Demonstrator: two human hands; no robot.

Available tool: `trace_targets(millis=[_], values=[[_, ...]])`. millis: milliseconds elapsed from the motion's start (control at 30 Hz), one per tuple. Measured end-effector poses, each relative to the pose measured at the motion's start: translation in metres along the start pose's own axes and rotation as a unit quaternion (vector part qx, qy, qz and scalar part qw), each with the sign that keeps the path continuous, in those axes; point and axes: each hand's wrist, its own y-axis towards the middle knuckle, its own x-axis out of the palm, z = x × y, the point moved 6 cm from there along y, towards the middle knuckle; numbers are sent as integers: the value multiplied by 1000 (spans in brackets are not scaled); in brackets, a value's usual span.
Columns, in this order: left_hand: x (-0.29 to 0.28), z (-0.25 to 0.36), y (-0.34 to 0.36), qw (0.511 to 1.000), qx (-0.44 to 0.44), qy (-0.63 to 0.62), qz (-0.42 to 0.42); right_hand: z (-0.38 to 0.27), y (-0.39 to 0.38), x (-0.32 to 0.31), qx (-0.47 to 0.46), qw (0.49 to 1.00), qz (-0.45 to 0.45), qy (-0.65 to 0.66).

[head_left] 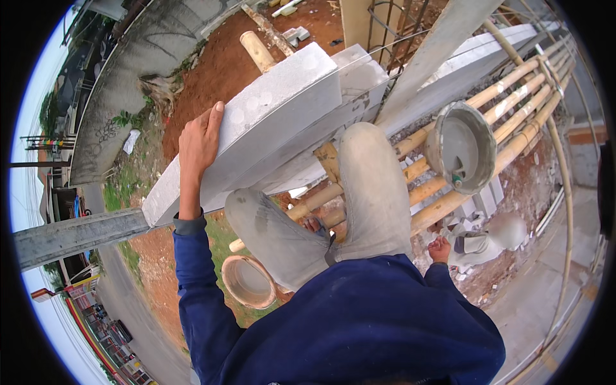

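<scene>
A: Starting from the far left, then?

B: Out there, a grey road (122, 289), and above it a concrete beam (80, 237) running in toward the left end of a pale block wall (276, 96). Touching or just beside, cannot tell.

A: And the left hand (200, 136)?

B: Right up on the wall! Laid over the top edge, back of the hand showing, dark blue sleeve (202, 276) behind the wrist. Pressed to the block, but with fingers partly out of sight: how far closed, and how firm a hold, cannot tell.

A: Below that forearm?

B: A brownish bucket (242, 258), grey inside, just beside the left leg of the grey trousers (375, 192). Knees apart, close up to the wall. And the wall itself, slanting up to the right, straight ahead of both knees.

A: Moving right, to the other hand?

B: Right hand (439, 249), low down, well apart from the wall! Fingers curled in toward the palm, nothing visible in the grip.

A: Near what?

B: Near a row of bamboo poles (443, 206), and on those poles a grey bucket (435, 151), with something small and greenish inside, too small to name.

A: Farther right still?

B: Down below, beyond the poles, another person (475, 247) in pale clothing, among scattered white pieces.
</scene>
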Motion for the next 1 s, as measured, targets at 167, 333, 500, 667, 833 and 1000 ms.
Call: trace_targets(millis=[167, 333, 500, 667, 833, 1000], values=[[0, -1, 1, 1000, 6, 4, 9, -8, -13, 7, -27, 998, 53, -5], [1, -4, 1, 1000, 0, 12, 10, -10, -13, 14, -22, 1000, 15, -2], [2, -4, 1, 1000, -4, 2, 9, -10, -8, 9, -25, 999, 34, 4], [1, -10, 1, 1000, -5, 13, 16, -5, -10, 2, -33, 996, 79, 8], [8, -10, 5, 998, 46, -43, 10, 5, -4, -3, -44, 995, 86, 20], [9, -11, 11, 998, 53, -23, 23, 5, -6, 4, -41, 997, 47, 42]])
